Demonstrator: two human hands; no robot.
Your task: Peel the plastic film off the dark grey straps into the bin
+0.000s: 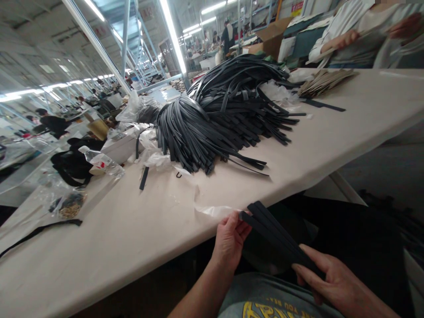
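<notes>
**Two bare hands holding a flat bundle of black straps** (281, 234) just past the near edge of a cream-covered bench (109, 265), over the person's lap and grey T-shirt (274, 296) with yellow lettering. Left hand (230, 240): grip clenched, thumb and fingers pinching the upper ends of the bundle. Right hand (334, 282): grip clenched on the lower part of the same bundle, fingers lying across the straps. Strap material cannot be told.

Mid-bench: a large heap of black straps (221, 119), its cut ends fanned toward the near edge, beside crumpled white plastic film (155, 157). Toward the right end of the bench: a bundle of tan strips (326, 83) and a single dark strip (323, 105). Toward the left end: a short black strip (144, 178), a plastic bottle (102, 162), a clear bag of small metallic parts (71, 205) and a long black strap (39, 232). Beyond the far edge, upper right: a co-worker's hand (344, 39), well apart from the bundle, with a cardboard box (271, 37) farther along.
</notes>
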